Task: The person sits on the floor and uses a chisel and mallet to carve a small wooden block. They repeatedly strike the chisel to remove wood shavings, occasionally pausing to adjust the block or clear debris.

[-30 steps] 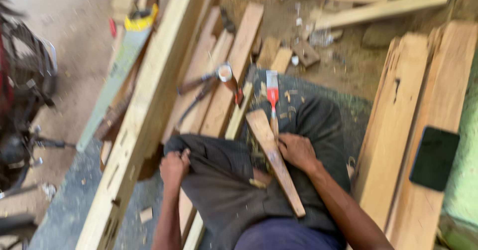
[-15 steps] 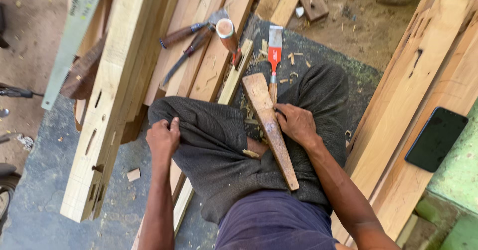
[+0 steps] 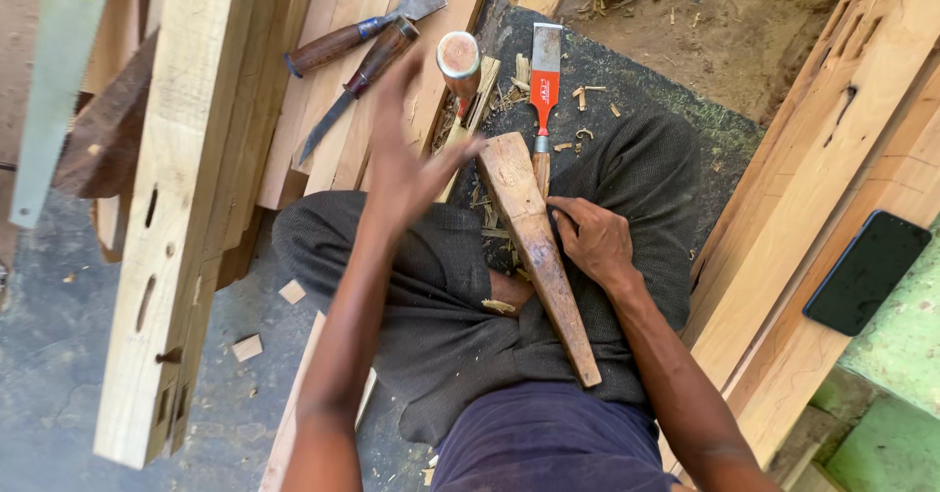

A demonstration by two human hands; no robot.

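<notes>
I sit on the ground with a long tapered wooden mallet [image 3: 540, 257] lying across my lap. My right hand [image 3: 592, 239] rests on my knee right beside the mallet, touching its side; its fingers are curled loosely and hold nothing. My left hand [image 3: 403, 164] is raised in the air, blurred, fingers apart and empty, above the planks and near a round-ended tool handle [image 3: 458, 59]. A red-handled chisel [image 3: 544, 81] lies on the dark mat [image 3: 666, 91] just beyond the mallet's head.
Two brown-handled chisels [image 3: 352, 46] lie on planks at top centre. A thick mortised timber post [image 3: 176, 208] runs down the left, a saw blade [image 3: 54, 81] beside it. More mortised beams [image 3: 813, 188] lie right, with a black phone [image 3: 867, 272] on them. Wood chips litter the floor.
My left hand left my left knee and swung up and forward toward the tools. The right hand stayed by the mallet. The camera moved closer and tilted further down.
</notes>
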